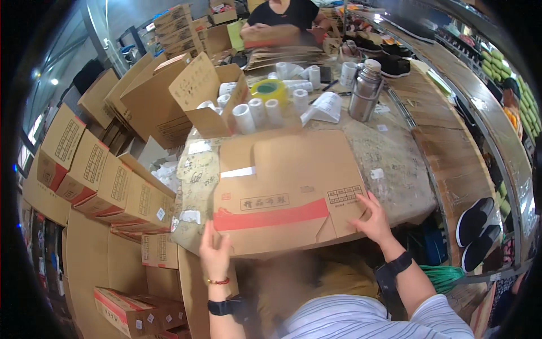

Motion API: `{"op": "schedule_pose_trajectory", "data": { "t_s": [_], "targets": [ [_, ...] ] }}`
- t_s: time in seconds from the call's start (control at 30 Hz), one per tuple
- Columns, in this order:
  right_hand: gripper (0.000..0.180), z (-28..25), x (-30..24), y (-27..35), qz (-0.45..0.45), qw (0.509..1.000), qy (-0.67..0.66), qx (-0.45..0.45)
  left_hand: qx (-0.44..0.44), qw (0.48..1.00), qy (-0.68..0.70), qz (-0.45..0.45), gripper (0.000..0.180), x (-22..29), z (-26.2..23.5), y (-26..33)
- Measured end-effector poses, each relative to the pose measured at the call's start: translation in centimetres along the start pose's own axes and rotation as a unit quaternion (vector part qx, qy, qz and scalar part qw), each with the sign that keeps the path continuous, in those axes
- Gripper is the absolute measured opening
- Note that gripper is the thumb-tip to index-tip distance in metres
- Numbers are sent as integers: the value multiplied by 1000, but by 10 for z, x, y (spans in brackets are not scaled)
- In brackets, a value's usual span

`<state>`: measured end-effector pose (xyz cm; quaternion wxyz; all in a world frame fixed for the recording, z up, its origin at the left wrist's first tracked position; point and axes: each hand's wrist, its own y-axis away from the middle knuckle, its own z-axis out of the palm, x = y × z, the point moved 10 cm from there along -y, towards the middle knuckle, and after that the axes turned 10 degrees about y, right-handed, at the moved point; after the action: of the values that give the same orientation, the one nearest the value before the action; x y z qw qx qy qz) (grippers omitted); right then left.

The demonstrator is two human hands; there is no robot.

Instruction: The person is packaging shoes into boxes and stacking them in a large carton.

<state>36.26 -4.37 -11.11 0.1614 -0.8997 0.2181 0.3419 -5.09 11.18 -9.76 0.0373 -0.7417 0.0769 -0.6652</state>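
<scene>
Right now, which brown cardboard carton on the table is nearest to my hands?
The flat brown cardboard carton with the red stripe, between your left hand and right hand; the open carton holding white rolls stands upright farther back.

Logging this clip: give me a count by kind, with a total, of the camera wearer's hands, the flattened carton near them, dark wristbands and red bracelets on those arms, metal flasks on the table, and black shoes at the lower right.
Wearer's hands: 2
Flattened carton: 1
Dark wristbands: 2
Red bracelet: 1
Metal flask: 1
Black shoes: 2
Total: 9
</scene>
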Motion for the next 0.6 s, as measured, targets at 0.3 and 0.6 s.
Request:
{"op": "schedule_pose_trajectory", "data": {
  "t_s": [0.3, 0.6],
  "targets": [
    [81, -29, -74, 9, -81, 989, 111, -47, 51, 885, -10, 462, 98, 143, 40, 35],
    [59, -126, -156, -7, -220, 968, -21, 118, -200, 959, 163, 114, 54, 100, 81, -72]
  ]
}}
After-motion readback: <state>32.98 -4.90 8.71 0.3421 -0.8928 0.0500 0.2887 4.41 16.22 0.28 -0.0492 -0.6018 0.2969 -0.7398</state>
